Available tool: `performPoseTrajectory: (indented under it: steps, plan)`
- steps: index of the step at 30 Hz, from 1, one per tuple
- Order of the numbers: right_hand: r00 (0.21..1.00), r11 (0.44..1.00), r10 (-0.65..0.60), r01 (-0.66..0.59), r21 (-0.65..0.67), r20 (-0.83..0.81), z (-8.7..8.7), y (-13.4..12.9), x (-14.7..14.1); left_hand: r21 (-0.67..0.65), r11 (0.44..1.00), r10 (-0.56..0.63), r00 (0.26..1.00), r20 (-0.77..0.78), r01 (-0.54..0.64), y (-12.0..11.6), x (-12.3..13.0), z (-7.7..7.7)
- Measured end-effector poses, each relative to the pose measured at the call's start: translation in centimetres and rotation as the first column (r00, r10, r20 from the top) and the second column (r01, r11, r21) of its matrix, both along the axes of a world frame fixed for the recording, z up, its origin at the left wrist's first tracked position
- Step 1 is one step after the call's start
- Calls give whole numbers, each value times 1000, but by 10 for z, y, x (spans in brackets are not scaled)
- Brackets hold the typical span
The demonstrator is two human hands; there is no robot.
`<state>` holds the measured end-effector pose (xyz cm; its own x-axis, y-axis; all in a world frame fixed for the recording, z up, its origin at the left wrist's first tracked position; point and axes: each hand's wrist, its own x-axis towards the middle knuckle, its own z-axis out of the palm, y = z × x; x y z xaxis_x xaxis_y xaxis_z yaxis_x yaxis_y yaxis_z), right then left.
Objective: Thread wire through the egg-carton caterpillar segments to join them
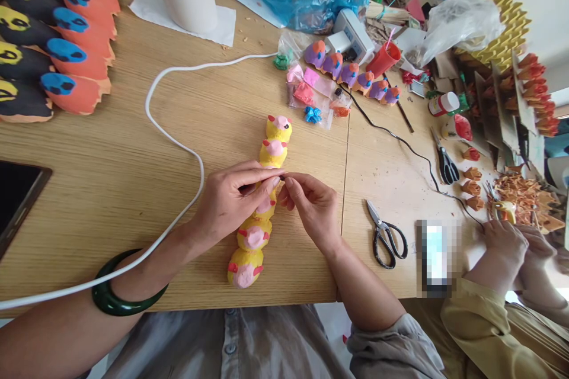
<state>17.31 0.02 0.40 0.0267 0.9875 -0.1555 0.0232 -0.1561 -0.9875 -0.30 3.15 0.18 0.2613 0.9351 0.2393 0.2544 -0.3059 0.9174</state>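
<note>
A row of yellow egg-carton cups (246, 257) lies on the table before me, with pink patches and small red pieces on the cups. The farthest cup has a black spot on its pink patch. Over the middle of the row, my left hand (231, 198) and my right hand (313, 207) meet at the fingertips. Both are closed in a pinch around a small black piece (283, 178), which the fingers mostly hide. My hands cover part of the middle cups.
Scissors (386, 237) lie to the right, near a co-worker's hands (507, 246). A white cable (201, 160) curves across the table and over my left forearm. Clay packets (306, 92) and purple-orange cups (349, 74) sit beyond the row. A phone (20, 198) rests at left.
</note>
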Motion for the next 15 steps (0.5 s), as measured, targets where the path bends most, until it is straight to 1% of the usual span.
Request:
performPoseTrajectory:
  steps: [7,15]
  plan:
    - [1000,1000,-19,20,10,-8,-1,2,0,-15,999,-32,999,13,32,-2,1,-1]
    - [999,999,-36,36,-2,-3,1,2,2,-11,1000,-11,1000,2,11,1,-1,2]
